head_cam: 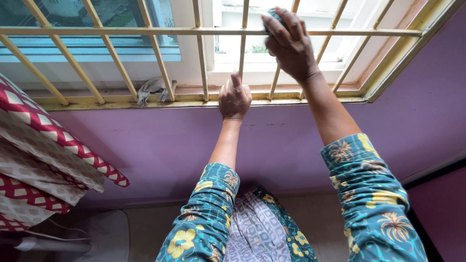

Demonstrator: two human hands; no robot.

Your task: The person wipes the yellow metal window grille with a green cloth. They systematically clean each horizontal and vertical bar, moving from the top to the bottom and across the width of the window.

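Folded bedding [43, 160]: red-and-white lattice print with beige patterned layers, stacked at the far left, below the window and against the purple wall.
White object with cord [97, 237]: on the floor at lower left, partly under the bedding; its kind cannot be told.
Window grille [145, 31]: cream-yellow painted bars, one horizontal rail crossed by upright and slanted bars, standing in front of the glass panes across the whole opening.
Grey rag [153, 89]: crumpled on the sill behind the grille, between two bars, well left of both hands.
Sill [97, 101]: yellowed ledge with worn paint, running along the foot of the grille.
Left hand [235, 98]: closed around the foot of one upright bar just above the sill, fingers wrapped on the bar, forefinger raised along it.
Purple wall [272, 140]: below the sill, behind both forearms.
Right hand [290, 42]: raised higher, at the horizontal rail, fingers folded over a dark cloth [273, 19] pressed against the bars; only a small part of the cloth shows above the fingers.
Sleeves [374, 194]: teal fabric with yellow flower print, on both arms.
Obstruction: the bars stand between the hands and the panes; the right hand covers most of the cloth.
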